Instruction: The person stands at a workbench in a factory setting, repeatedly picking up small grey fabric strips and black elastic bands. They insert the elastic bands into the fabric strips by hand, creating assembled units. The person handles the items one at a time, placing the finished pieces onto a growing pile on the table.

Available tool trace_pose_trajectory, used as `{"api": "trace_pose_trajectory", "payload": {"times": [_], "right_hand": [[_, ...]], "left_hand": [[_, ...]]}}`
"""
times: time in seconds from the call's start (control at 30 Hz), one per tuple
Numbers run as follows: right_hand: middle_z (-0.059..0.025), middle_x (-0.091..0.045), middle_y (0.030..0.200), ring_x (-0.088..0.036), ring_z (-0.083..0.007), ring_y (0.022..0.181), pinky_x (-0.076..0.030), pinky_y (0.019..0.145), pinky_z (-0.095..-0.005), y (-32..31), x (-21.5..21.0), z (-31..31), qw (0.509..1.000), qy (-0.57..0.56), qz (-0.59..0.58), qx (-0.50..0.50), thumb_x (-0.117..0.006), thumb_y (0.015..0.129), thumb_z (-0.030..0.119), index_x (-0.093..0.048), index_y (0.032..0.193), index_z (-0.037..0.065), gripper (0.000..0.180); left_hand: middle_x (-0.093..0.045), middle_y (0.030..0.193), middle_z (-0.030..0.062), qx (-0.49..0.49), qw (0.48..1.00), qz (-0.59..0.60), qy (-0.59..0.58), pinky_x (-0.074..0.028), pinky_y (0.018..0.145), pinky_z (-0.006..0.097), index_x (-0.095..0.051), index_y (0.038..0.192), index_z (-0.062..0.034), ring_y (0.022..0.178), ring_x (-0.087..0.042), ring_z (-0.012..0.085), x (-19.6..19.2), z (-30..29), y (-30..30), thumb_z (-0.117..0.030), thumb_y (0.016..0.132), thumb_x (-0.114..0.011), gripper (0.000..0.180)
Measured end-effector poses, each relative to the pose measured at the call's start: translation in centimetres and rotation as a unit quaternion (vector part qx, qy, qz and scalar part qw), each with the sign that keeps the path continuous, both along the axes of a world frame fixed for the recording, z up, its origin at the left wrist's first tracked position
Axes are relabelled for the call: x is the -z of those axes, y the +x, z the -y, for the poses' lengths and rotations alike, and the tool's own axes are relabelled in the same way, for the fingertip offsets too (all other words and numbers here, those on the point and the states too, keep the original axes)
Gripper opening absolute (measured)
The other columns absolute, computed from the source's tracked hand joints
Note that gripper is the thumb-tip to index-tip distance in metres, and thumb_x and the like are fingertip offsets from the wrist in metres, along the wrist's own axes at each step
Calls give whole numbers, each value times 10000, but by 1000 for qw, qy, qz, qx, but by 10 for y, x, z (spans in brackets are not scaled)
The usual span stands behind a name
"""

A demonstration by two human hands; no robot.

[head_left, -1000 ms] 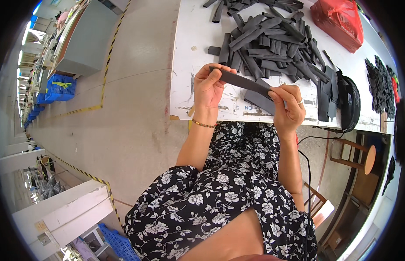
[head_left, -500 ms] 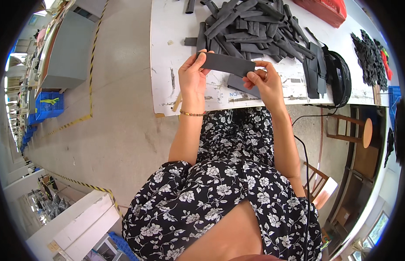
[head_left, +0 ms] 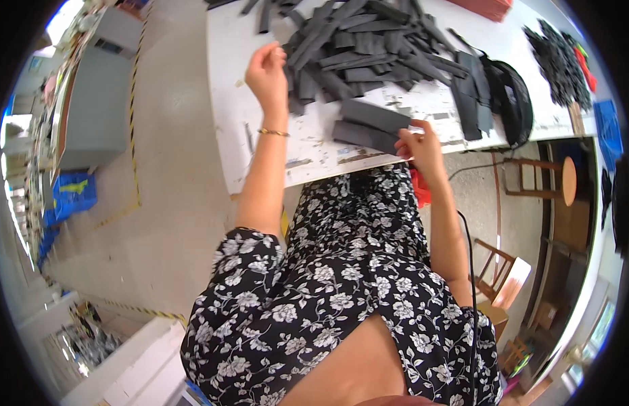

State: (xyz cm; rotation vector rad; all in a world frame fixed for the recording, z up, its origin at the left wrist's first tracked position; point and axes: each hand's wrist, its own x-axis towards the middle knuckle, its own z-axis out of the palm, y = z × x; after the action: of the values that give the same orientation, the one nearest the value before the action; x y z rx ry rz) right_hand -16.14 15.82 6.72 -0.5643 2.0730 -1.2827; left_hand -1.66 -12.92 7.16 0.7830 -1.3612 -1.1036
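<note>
From up here I see my right hand (head_left: 417,145) at the near edge of the worn white desk (head_left: 260,145), its fingers pinched shut on the right end of a flat dark grey strip of stiff fabric (head_left: 365,135). That strip lies on the desk just beside a second like it, long axis running left to right with a slight tilt. My left hand (head_left: 266,71) hovers further back, fingers loosely curled and holding nothing, right at the left fringe of the big heap of dark grey strips (head_left: 375,44). The heap lies just right of those fingers, so the left hand is the nearer one.
</note>
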Motion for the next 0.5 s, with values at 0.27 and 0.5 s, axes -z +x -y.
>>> {"api": "trace_pose_trajectory", "payload": {"times": [0.27,0.5], "right_hand": [[-169,-621,1145,-562,-366,1061,-466,877,-443,-120,29,-26,813,240,-482,223,-676,868,250,-630,1110,30,331],[-180,-540,1307,-470,-355,1243,-406,991,-504,-203,33,14,806,195,-489,271,-734,808,296,-531,1274,11,583]], "left_hand": [[-716,874,127,38,923,379,-47,-517,774,345,-720,969,-55,803,-682,264,43,57,-44,-203,855,-685,190],[-692,802,63,92,957,272,41,-486,700,270,-696,905,12,712,-609,136,25,26,-27,-159,839,-728,186]]}}
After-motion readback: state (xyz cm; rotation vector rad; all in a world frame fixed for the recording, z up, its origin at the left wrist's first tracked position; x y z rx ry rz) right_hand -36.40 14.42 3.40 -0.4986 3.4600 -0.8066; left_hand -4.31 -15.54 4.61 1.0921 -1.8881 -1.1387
